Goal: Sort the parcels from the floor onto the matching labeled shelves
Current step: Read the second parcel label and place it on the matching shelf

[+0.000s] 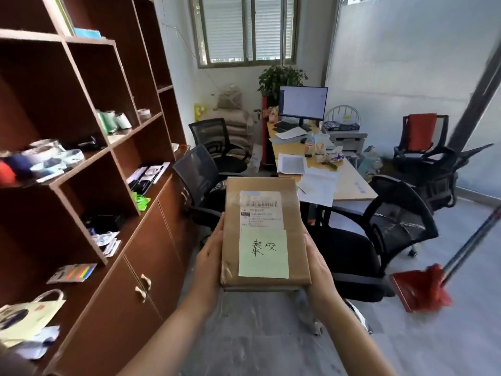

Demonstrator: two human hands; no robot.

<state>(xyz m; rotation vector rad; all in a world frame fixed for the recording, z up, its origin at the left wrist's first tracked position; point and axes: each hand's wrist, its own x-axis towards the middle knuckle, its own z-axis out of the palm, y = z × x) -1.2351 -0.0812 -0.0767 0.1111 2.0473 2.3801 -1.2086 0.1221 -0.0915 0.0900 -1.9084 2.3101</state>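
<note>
The parcel [264, 232] was a flat brown cardboard box under clear tape, held level at chest height, well clear of the floor. A printed shipping label [260, 210] sat on its top face. A pale green note [263, 253] with handwritten characters lay just below, overlapping the label's lower edge.

The left hand [210, 256] gripped the left long edge and the right hand [317, 264] the right long edge, with the thumbs lying along the sides. The fingers passed underneath and could not be seen.

Judgement: the box appeared stiff and fairly light. The taped skin was likely slick, so support from beneath at both long edges was the sound hold. The note looked only lightly stuck, so fingers should stay off it.

The shelf unit [81, 104] stood to the left, holding odd items, and no shelf labels were legible. Office chairs [379, 240] and a desk [357, 191] stood beyond.
</note>
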